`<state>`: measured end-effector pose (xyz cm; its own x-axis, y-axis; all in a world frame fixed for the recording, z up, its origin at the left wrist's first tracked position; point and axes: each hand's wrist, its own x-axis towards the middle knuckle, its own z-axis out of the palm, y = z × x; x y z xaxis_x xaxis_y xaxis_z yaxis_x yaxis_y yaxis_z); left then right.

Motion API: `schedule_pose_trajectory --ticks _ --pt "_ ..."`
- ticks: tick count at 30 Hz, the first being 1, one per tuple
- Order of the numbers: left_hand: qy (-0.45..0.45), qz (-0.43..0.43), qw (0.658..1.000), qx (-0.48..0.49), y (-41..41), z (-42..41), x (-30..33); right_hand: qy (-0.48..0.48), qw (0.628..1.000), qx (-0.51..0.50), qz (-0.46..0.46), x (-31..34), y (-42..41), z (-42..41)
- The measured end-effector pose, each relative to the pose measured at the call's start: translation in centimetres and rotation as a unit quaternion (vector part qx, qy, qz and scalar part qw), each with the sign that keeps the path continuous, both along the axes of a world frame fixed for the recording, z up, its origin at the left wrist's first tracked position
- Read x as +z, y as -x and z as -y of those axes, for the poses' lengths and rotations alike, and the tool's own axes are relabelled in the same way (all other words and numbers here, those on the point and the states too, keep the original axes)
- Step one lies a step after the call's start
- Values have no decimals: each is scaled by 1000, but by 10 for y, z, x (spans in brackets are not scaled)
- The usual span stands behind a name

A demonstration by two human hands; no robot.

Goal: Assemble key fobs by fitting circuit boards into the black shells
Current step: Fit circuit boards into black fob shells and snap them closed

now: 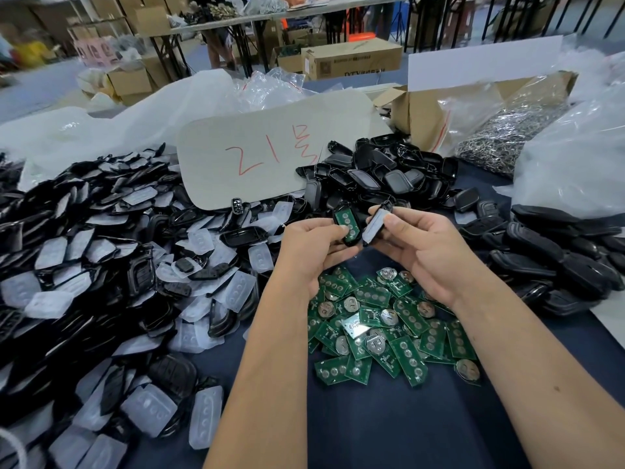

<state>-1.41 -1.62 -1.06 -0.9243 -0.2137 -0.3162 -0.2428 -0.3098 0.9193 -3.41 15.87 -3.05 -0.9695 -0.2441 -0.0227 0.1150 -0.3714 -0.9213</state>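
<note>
A black shell point(345, 228) with a green circuit board point(348, 222) seated in it is held above the table in the left hand point(313, 247), whose fingers curl round its lower edge while the thumb presses on the board's face. Just beside it, almost touching, the right hand point(417, 245) pinches a second shell half point(375, 225) between thumb and fingers; a translucent button pad point(373, 226) lines its inner side, which is turned toward the first shell. Whether the two halves actually meet at their lower ends is hard to tell from this angle.

Directly below the hands, on the dark blue tablecloth point(389, 428), lies a loose heap of green circuit boards point(385, 326), some showing round coin-cell holders. To the left spreads a big pile of black shell fronts with translucent pads point(111, 265). Behind the hands, a heap of empty black shell backs point(382, 170) sits beside a pale card point(270, 150) marked in red. At the right edge is another pile of black shells point(558, 258). Farther right, an open cardboard box point(419, 113) holds a bag of metal rings point(500, 137), with clear plastic bags point(575, 157) near it.
</note>
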Motion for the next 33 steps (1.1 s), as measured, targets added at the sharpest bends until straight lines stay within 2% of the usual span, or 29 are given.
schedule_pose_trajectory --ticks 5,9,14,24,28,33 --pt "29 -29 999 -27 -3 1 -1 -17 1000 -21 -5 0 0 3" --pt "96 -90 990 -41 -7 -2 -2 -40 997 -63 -14 -2 -1 7" --pt "229 -169 957 -64 -7 -8 -3 -66 994 -89 -22 -3 -1 11" --pt "379 -233 892 -82 -8 -13 -8 -97 987 -124 -37 -5 -2 11" --pt "357 -233 900 -86 -8 -10 -10 -143 978 -137 -70 -6 -1 11" --pt "340 -220 909 -99 -8 -2 -8 -127 985 -75 -94 -5 2 3"
